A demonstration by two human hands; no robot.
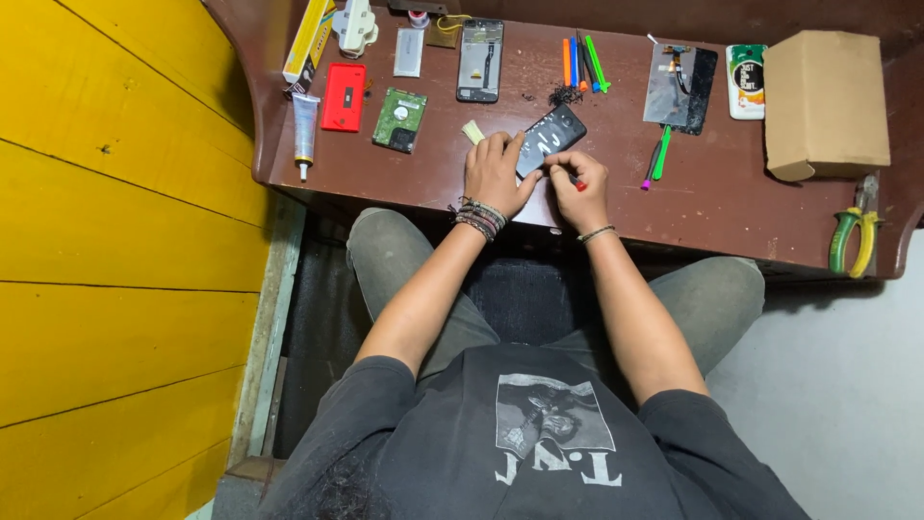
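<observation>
A black phone [551, 135] lies tilted on the brown desk [712, 193]. My left hand [496, 173] rests flat on the phone's near left end and holds it down. My right hand [576, 181] is closed around a small red-tipped tool [580, 185] at the phone's near right edge. Both wrists wear bracelets. The part of the phone under my hands is hidden.
On the desk lie a red case [344, 96], a green hard drive [399, 119], a glue tube [304, 135], an opened phone frame [479, 60], coloured pry tools [582, 64], a screen assembly [680, 89], a cardboard box [826, 101] and green-handled pliers [854, 236]. A yellow wall [115, 241] stands on the left.
</observation>
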